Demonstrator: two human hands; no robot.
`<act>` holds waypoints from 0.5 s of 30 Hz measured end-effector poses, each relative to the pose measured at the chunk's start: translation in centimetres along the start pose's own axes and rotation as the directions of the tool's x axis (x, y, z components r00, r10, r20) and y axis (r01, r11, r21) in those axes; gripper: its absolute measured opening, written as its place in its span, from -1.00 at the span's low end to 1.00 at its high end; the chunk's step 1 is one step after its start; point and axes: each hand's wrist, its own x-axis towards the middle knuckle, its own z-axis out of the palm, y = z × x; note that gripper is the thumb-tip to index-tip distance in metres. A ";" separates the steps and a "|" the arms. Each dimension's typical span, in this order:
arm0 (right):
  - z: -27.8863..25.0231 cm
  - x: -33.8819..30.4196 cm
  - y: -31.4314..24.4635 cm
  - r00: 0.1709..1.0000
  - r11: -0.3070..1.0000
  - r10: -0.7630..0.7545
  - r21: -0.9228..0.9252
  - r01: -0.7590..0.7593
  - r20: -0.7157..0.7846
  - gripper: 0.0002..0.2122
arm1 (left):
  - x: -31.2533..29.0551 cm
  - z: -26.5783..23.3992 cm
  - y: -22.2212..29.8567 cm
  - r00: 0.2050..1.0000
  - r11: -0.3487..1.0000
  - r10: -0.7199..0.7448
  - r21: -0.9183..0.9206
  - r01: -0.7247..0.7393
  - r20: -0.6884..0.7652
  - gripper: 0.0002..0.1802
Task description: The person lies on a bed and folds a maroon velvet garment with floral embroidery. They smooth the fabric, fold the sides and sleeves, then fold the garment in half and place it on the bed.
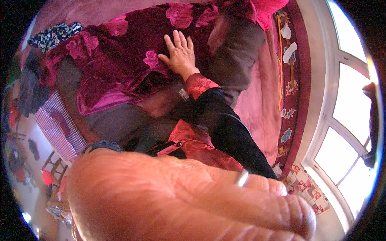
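Note:
Close in front of me, my left hand (177,197) fills the lower part of the head view, palm side showing. Its fingers lie side by side, stretched toward the right, and one carries a pale ring (241,178). Nothing shows in it. My right hand (181,54) rests flat, palm down with fingers spread, on a dark burgundy velvet cloth (132,52) with pink flowers. This cloth is spread over my grey-trousered legs (237,56), and its near edge is folded up, baring a pink underside. A red shiny cuff (199,85) rings my right wrist.
Beneath me spreads a pink bedcover (257,116). At the far left lies a dark flowered cloth (56,36); nearer is a checked cloth (62,124). A dark shoe (33,149) lies on the floor at left. A patterned red border (295,88) and windows (352,96) line the right.

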 end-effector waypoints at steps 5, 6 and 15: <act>-0.6 -0.2 0.2 0.999 1.000 -0.005 -0.009 0.006 0.034 -0.27 | -2.9 -0.8 3.3 0.955 0.973 0.061 0.229 0.007 -0.289 -0.76; -0.8 -0.2 0.3 1.000 1.000 -0.020 -0.018 0.020 -0.019 -0.28 | -4.4 -2.1 4.2 0.891 0.954 0.077 0.294 0.065 -0.448 -0.76; -0.8 0.6 -0.7 0.994 0.993 0.021 -0.115 -0.008 0.111 -0.29 | -21.5 -16.4 10.0 0.325 -0.046 0.558 0.363 0.931 -0.763 -0.80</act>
